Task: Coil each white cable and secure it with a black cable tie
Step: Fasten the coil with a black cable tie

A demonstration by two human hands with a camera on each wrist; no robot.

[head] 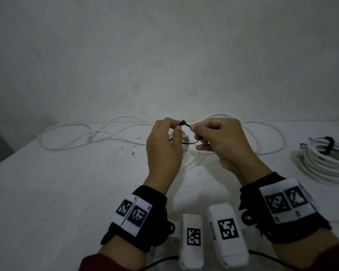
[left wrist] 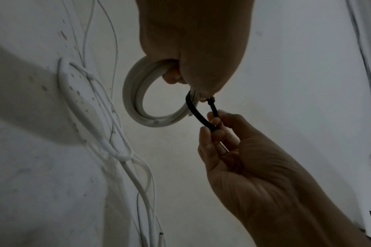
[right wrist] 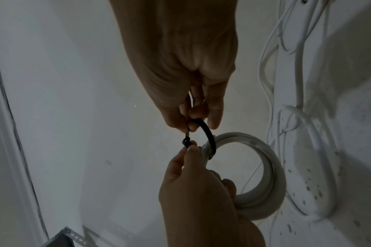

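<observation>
Far left on the white table (head: 47, 192) I see loose white cable (head: 90, 133) sprawled in long open loops along the far edge by the wall, running on behind both hands toward the right. At centre, my left hand (head: 162, 147) is raised above the table, fingers curled round a small white coil (left wrist: 138, 93), with thumb and forefinger pinching the head of the black cable tie (head: 186, 125). In the left wrist view the tie's band passes around the coil's strands, and the loop is not drawn tight. My right hand (head: 221, 141), just right of the left and nearly touching it at the fingertips, pinches the tie's tail between thumb and forefinger, other fingers curled. In the near centre, between my wrists, two white marker blocks (head: 225, 231) lie side by side on the table. Far right, a finished coil (head: 325, 163) of white cable lies flat, a black tie (head: 328, 146) wrapped around its far side. No containers visible in any view.
</observation>
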